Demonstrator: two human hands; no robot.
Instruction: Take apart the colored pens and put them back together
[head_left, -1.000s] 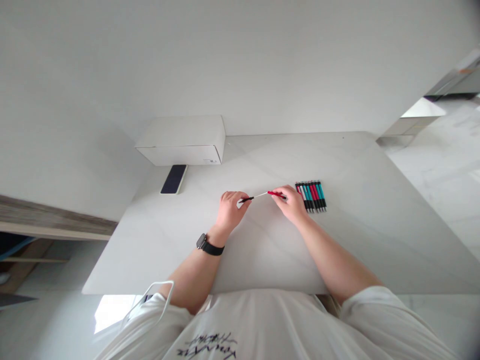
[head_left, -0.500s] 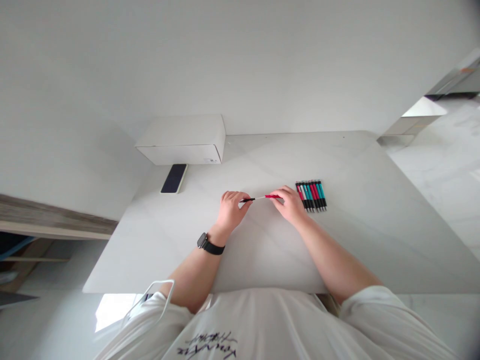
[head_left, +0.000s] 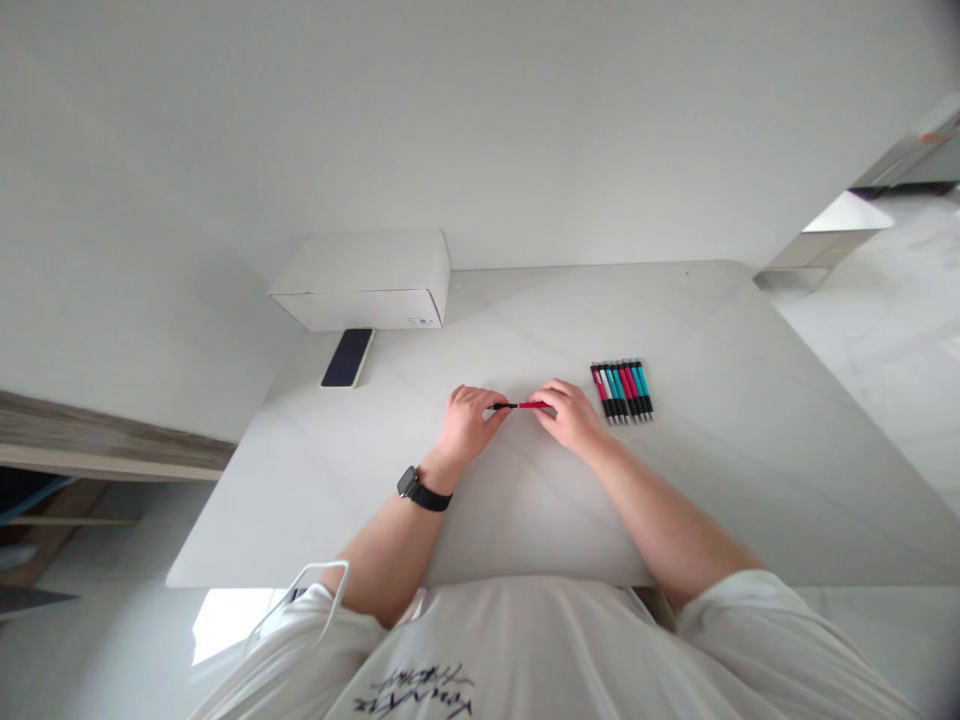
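Observation:
Between my two hands, just over the middle of the white table [head_left: 525, 520], is a ballpoint pen in two parts. My left hand [head_left: 470, 420] pinches the black grip section [head_left: 504, 406]. In the fingers of my right hand [head_left: 571, 418] is the red pen barrel [head_left: 532, 405], pointing left. The two parts lie in line and almost meet; whether they touch I cannot tell. Right of my right hand lies a row of several pens [head_left: 622, 391] with red, white and teal barrels and black grips, side by side.
A long white box [head_left: 360, 280] stands against the wall at the back left. In front of it lies a phone [head_left: 349, 358] with a dark screen. A black watch [head_left: 424, 490] is on my left wrist.
My hands have come closer together and slightly nearer to me. The red barrel has moved left over the thin white refill, which no longer shows between the parts.

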